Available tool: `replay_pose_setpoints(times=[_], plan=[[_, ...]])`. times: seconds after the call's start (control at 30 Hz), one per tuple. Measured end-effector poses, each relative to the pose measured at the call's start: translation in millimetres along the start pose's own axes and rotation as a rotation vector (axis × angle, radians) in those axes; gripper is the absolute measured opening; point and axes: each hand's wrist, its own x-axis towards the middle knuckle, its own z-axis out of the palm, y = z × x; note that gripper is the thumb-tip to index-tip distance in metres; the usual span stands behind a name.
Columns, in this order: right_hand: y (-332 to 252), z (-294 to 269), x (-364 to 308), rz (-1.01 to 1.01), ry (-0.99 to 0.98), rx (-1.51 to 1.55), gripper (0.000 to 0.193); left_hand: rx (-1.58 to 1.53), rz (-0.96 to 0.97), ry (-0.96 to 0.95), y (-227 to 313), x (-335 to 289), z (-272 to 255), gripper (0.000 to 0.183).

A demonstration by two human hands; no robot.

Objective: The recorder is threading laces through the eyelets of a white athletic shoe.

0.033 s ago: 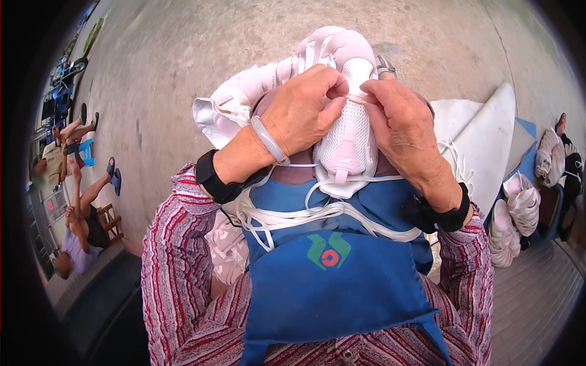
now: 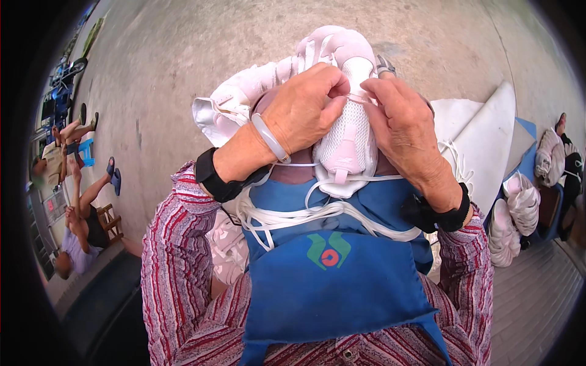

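Observation:
A pale pink and white sneaker (image 2: 353,46) lies across my lap, toe pointing away, with its white mesh tongue (image 2: 343,131) facing up. My left hand (image 2: 308,107) is closed in a pinch at the tongue's left edge. Opposite it, the thumb and forefinger of my right hand (image 2: 403,119) pinch too. A thin pale shoelace (image 2: 358,98) spans the tongue between both sets of fingertips; its exact grip is partly hidden. Another pale sneaker (image 2: 235,91) lies beyond my left wrist. Loose white laces (image 2: 329,210) drape over my blue apron (image 2: 329,299).
White sheet material (image 2: 482,134) with laces lies on the right. Farther right are several pale shoes (image 2: 522,201) beside a blue edge. Two people sit at the far left, near a blue stool (image 2: 87,152) and a wooden chair (image 2: 110,221). Concrete ground (image 2: 171,79) stretches ahead.

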Motion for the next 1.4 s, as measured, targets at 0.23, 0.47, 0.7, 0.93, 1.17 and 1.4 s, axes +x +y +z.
replay_pose_setpoints(times=[0.23,0.47,0.7,0.93,1.17,1.4], plan=[[5,-14,-1,0.140,-0.010,0.029,0.023,0.090,0.091,-0.172,-4,12,-10,0.008],[7,-27,6,0.058,0.008,0.113,0.016,0.040,-0.163,-0.216,3,-14,-53,0.011],[-18,13,16,-0.144,-0.226,-0.009,0.018,-0.068,-0.074,0.065,8,-40,-23,0.008],[-29,2,22,-0.019,-0.192,0.201,0.013,-0.607,-0.294,0.130,6,-48,-29,0.028],[-74,-8,14,0.329,-0.376,0.747,0.014,-1.010,-0.537,0.194,14,-60,-32,0.036],[-57,9,8,0.431,-0.133,0.766,0.019,-0.856,-0.535,0.133,30,-64,-24,0.027]])
